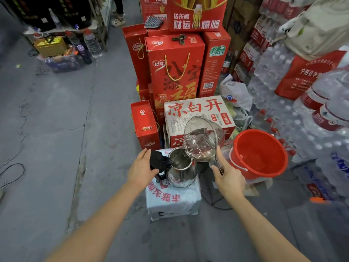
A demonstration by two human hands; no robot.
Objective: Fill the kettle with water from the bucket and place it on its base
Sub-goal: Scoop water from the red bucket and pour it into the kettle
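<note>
- Two bare forearms are reaching forward and down from the bottom edge, over a grey floor.
- The left hand (142, 167) is resting against the kettle's black lid (158, 161), which is standing flipped open; the fingers look nearly straight, steadying rather than gripping.
- The right hand (227, 177) is gripping the handle of a clear jug (201, 140), fingers curled round it, and tilting the jug so water is running into the kettle (181, 168).
- The steel kettle is sitting upright on a stool (173, 200) wrapped in white printed plastic. Whether its base is under it cannot be told.
- The filling step is in hand. Next, I judge, the jug needs levelling and setting aside, the lid closing, and the kettle seating squarely on its base.
- The red bucket (259, 154) is standing on the floor just right of the jug, with shallow water inside.
- Behind, red gift boxes (174, 70) are stacked up, with packs of bottled water (273, 87) to the right.
</note>
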